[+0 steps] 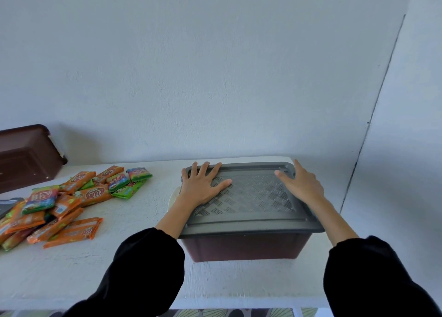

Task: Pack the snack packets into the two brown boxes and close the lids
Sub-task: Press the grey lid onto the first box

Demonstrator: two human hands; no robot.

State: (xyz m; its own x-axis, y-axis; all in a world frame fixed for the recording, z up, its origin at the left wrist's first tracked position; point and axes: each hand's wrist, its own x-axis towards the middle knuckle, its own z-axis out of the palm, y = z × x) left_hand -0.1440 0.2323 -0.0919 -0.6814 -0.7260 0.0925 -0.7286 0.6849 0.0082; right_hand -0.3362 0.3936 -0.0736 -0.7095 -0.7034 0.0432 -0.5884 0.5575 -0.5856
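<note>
Both arms wear loose black sleeves of soft, matte cloth. The left sleeve (pixel 143 269) and the right sleeve (pixel 373 276) puff out wide and gather into rounded ends partway along the forearms. Beyond them the forearms are bare, as are the left hand (pixel 203 185) and the right hand (pixel 301 185).

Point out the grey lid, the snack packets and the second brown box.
grey lid (pixel 256 197): head view, ribbed middle panel.
snack packets (pixel 93 194): head view, orange packet mid-pile.
second brown box (pixel 26 156): head view, its dark side, far left.
</note>
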